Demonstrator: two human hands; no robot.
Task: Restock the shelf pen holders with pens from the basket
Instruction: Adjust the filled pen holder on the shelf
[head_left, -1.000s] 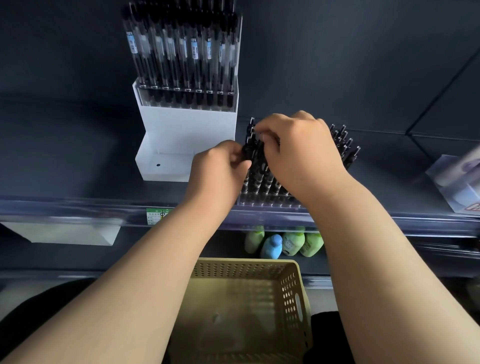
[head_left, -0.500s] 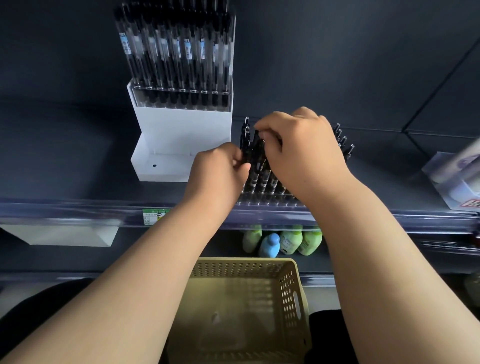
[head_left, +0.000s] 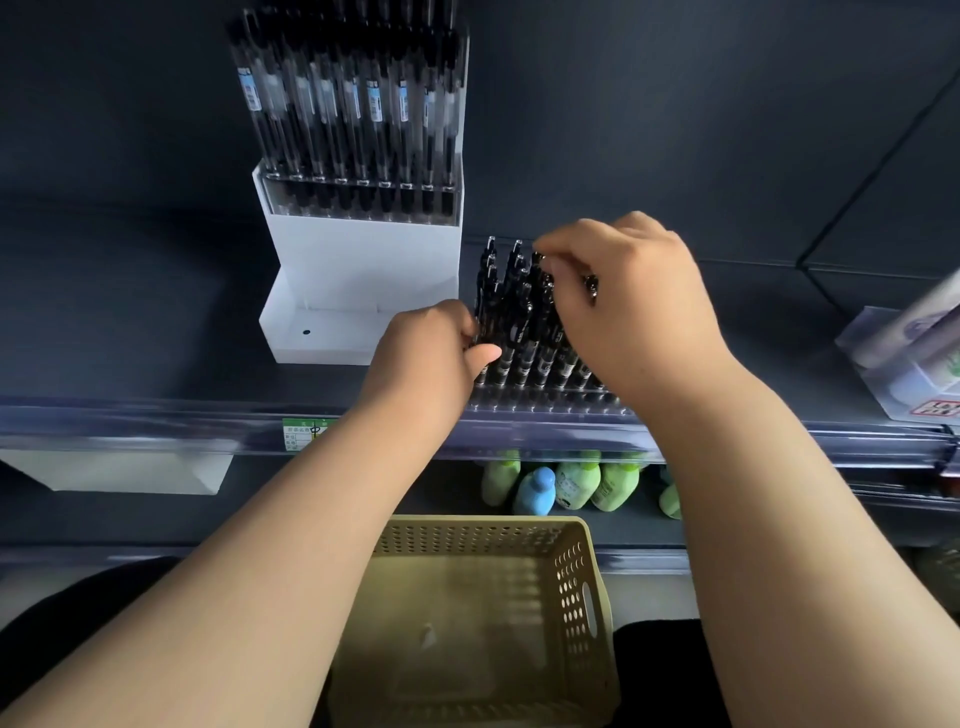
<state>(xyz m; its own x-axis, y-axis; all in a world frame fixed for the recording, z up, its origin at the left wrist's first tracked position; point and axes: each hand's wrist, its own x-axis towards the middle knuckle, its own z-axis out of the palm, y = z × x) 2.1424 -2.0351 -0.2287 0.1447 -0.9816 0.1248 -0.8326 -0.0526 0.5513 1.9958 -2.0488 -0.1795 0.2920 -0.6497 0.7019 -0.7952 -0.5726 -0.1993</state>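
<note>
At the shelf's front edge: a clear pen holder (head_left: 545, 402) was stood just behind the lip of the shelf (head_left: 156, 322), right of the middle.
Black pens: a tight cluster of black pens (head_left: 514, 322) was seated in that holder, clips up, leaning slightly towards the back wall.
Left hand: the left hand (head_left: 431, 358) was curled against the cluster's left side, with the thumb pressed on the barrels and several pens gripped.
Right hand: the right hand (head_left: 634, 312) was arched over the cluster, its fingertips bent down and pinched on the top of a pen; most of the holder's right half was hidden under it.
White holder: a white pen holder (head_left: 363, 291) was set further back, just left of the black pens, with a row of clear-barrelled pens (head_left: 353, 104) stood upright in its raised rear tier.
Basket: a beige perforated basket (head_left: 576, 587) was placed below the shelf, between the two forearms.
Lower shelf: green and blue bottles (head_left: 571, 483) were lined up under the front lip.
Price tag: a green price tag (head_left: 304, 434) was fixed to the lip, left of the left wrist.
Right edge: a pale packet (head_left: 914, 358) was partly seen.
</note>
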